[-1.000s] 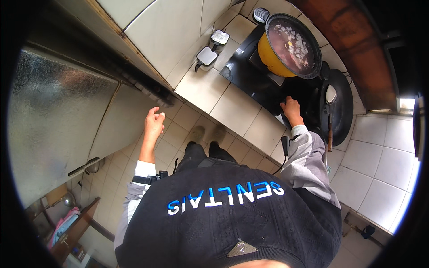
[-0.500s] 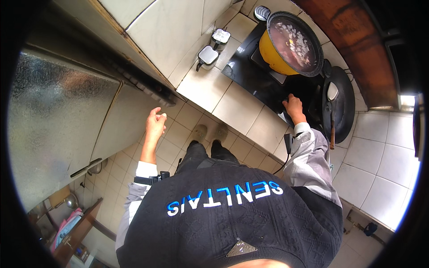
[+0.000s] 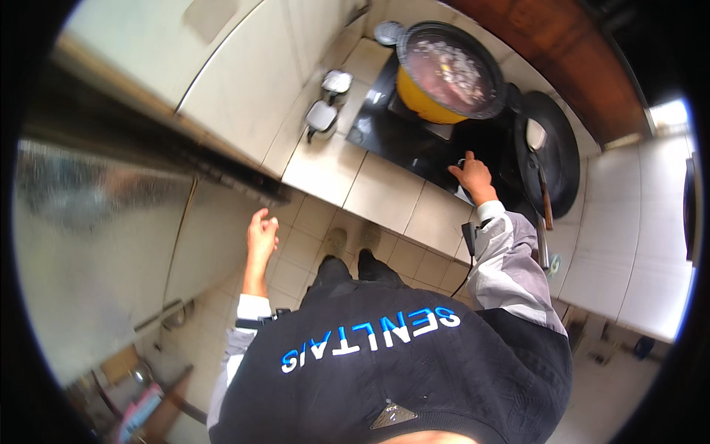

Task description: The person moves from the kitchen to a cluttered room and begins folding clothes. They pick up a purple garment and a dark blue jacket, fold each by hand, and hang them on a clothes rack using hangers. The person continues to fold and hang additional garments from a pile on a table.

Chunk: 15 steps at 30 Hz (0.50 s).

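My right hand (image 3: 475, 180) is over the front edge of the black glass cooktop (image 3: 384, 122), its thumb and forefinger stretched apart beside a small shiny knob (image 3: 461, 162). Nothing shows between those fingers. Behind it on the cooktop stands a deep yellow pot (image 3: 421, 100) with a black rim, filled with pinkish liquid and pale floating bits. To the right lies a black wok (image 3: 566, 159) with a wooden-handled ladle (image 3: 537, 137) resting in it. My left hand (image 3: 262, 235) hangs in the air over the floor, holding nothing, fingers loosely bent and apart.
Two small lidded containers (image 3: 322, 116) sit on the tiled counter (image 3: 322, 166) left of the cooktop. A frosted cabinet panel (image 3: 96, 244) is at my left. A black plug with a cord (image 3: 469, 238) hangs by the counter's front edge. White tiles (image 3: 614, 214) cover the right-hand counter.
My right thumb and forefinger have spread apart at the knob, where the fingers were closed together. The whole view has shifted and tilted slightly. My left hand stays raised and empty.
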Available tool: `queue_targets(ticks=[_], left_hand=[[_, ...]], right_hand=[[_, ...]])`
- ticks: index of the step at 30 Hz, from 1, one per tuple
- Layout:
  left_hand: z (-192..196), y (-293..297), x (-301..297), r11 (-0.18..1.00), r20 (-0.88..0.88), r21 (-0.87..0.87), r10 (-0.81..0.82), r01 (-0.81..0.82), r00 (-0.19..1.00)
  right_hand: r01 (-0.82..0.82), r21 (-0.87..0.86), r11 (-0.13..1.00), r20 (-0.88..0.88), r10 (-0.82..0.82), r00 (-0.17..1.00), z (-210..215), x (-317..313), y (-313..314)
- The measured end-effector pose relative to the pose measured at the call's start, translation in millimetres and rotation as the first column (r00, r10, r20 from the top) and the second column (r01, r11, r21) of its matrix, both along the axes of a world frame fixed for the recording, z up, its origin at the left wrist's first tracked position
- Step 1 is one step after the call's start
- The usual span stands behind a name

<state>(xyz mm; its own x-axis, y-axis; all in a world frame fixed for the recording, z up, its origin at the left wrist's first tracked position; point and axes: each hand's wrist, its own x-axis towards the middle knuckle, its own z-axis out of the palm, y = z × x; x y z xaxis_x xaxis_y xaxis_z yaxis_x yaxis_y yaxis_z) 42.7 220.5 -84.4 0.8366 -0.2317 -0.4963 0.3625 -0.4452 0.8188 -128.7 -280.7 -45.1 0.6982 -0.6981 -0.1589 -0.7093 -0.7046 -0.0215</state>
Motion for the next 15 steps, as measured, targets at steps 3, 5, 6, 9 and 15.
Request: queue_targets(ticks=[3,5,6,9,15], left_hand=[[-16.2,-16.7,4.6,0.989,-0.006,-0.087,-0.117,0.116,0.993],[-24.7,-35.1,8.6,0.962,-0.035,-0.165,-0.226,0.217,0.974],[-28.8,-49.9,12.7,0.946,-0.044,-0.151,-0.295,0.286,0.954],[-33.4,-102.4,14.2,0.806,-0.081,0.022,-0.589,0.592,0.804],[-15.4,-207.6,-48.0,0.403,-0.056,0.036,-0.913,0.915,0.404]], right_hand=[[0.114,0.071,0.991,0.233,-0.128,0.964,13.4,-14.3,27.2],[0.136,0.146,0.98,0.271,-0.172,0.947,16.8,-33.5,54.4],[0.05,0.196,0.979,0.359,-0.119,0.926,16.7,-52.1,70.5],[-0.025,0.309,0.951,0.338,-0.085,0.937,11.3,-118.5,122.0],[0.422,0.487,0.765,0.143,-0.546,0.825,12.8,-292.0,232.1]])
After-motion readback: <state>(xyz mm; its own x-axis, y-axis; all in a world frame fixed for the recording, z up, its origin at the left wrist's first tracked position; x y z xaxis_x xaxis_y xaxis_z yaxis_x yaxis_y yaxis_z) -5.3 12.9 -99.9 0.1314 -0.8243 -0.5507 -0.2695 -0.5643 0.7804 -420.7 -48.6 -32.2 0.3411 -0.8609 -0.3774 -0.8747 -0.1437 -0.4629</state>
